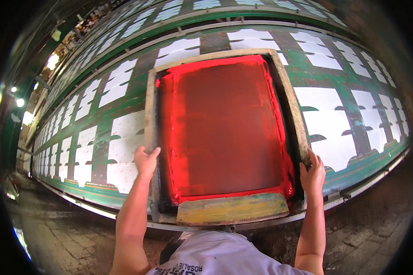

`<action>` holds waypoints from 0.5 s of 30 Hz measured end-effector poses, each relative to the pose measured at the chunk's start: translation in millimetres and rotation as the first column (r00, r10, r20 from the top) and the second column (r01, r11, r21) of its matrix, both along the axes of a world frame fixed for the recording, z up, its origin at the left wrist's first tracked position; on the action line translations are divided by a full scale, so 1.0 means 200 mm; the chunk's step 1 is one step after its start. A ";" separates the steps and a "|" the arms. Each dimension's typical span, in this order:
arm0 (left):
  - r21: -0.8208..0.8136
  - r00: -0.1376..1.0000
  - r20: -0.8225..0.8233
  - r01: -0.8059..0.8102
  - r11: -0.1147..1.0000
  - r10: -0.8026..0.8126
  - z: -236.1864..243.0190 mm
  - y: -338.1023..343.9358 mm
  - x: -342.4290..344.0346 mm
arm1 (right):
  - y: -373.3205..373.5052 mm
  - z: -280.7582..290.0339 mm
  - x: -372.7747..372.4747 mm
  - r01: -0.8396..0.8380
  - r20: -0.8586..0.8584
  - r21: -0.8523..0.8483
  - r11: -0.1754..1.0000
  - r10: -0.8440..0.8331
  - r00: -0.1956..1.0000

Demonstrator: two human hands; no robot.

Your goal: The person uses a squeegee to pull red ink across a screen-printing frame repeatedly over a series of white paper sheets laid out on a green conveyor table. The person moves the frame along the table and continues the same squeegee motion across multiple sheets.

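Gripping the left rail of the wooden screen frame [225, 137], the left hand [145, 161] is closing its fingers over the wood; the frame, red with ink, is lying on the long green printing table [348, 114], near its front edge, while the right hand [312, 173] is clasping the right rail.

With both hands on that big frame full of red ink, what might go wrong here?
Red ink is heaped thickly along the inside edges of the wooden printing frame; tilting it might spill ink onto the white fabric pieces beside it. The left hand and right hand grip only the near corners, so the frame could shift and smear the print. The squeegee lies loose at the near end and may slide.
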State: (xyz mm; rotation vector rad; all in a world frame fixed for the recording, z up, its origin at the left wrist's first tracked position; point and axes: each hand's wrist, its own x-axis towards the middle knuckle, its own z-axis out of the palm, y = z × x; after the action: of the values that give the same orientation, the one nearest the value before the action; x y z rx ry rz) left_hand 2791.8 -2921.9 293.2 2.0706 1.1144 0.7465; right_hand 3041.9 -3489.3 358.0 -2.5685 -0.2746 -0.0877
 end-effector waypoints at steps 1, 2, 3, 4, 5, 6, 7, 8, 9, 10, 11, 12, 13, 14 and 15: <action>0.060 0.999 -0.049 -0.007 0.998 0.009 0.00 0.00 0.00 | 0.03 0.03 -0.07 -0.105 0.212 -0.077 0.991 0.119 0.970; 0.185 0.994 -0.103 -0.017 0.983 0.037 -0.01 0.00 0.01 | 0.06 0.06 -0.17 -0.174 0.383 -0.162 0.971 0.224 0.896; 0.104 0.992 -0.127 -0.012 0.994 0.025 -0.02 0.01 0.00 | 0.08 0.09 -0.27 -0.327 0.370 -0.152 0.933 0.361 0.856; 0.091 0.993 -0.112 -0.035 0.995 0.046 -0.03 0.00 0.01 | 0.10 0.14 -0.39 -0.462 0.310 -0.166 0.871 0.491 0.814; 0.029 0.984 -0.171 -0.040 0.999 0.045 -0.03 0.01 0.01 | 0.14 0.17 -0.51 -0.652 0.247 -0.052 0.756 0.643 0.725; -0.041 0.985 -0.167 -0.052 0.998 0.044 -0.03 0.01 0.02 | 0.18 0.20 -0.61 -0.788 0.133 0.043 0.614 0.778 0.614; -0.040 0.976 -0.215 -0.050 0.998 0.040 -0.04 0.01 0.02 | 0.24 0.21 -0.70 -0.847 0.119 0.002 0.532 0.841 0.528; -0.036 0.965 -0.256 -0.071 0.997 0.060 -0.04 0.00 0.03 | 0.28 0.22 -0.76 -0.893 0.071 -0.043 0.448 0.893 0.445; 0.006 0.958 -0.282 -0.058 0.998 0.058 -0.03 -0.01 0.04 | 0.32 0.23 -0.78 -0.883 0.077 -0.096 0.460 0.888 0.454; -0.003 0.946 -0.322 -0.049 0.999 0.046 -0.02 -0.02 0.04 | 0.36 0.23 -0.80 -0.871 0.071 -0.141 0.472 0.882 0.466; 0.015 0.939 -0.341 -0.040 0.999 0.043 0.00 -0.03 0.04 | 0.40 0.23 -0.81 -0.855 0.066 -0.189 0.484 0.875 0.480; 0.040 0.932 -0.358 -0.034 0.999 0.047 0.01 -0.04 0.05 | 0.43 0.23 -0.82 -0.845 0.090 -0.188 0.501 0.866 0.493; 0.031 0.935 -0.350 -0.049 0.998 0.057 0.03 -0.05 0.05 | 0.47 0.24 -0.83 -0.836 0.110 -0.186 0.517 0.856 0.505; 0.029 0.934 -0.353 -0.047 0.998 0.055 0.05 -0.06 0.05 | 0.50 0.25 -0.84 -0.825 0.131 -0.185 0.533 0.846 0.517; 0.011 0.938 -0.343 -0.060 0.998 0.061 0.07 -0.07 0.05 | 0.55 0.24 -0.86 -0.816 0.125 -0.177 0.550 0.835 0.536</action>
State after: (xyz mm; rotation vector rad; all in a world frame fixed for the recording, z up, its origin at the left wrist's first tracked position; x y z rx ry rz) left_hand 2801.9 -2935.6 306.8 2.2311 1.3704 0.4194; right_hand 2870.5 -3378.9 406.4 -2.2312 -1.5901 0.0361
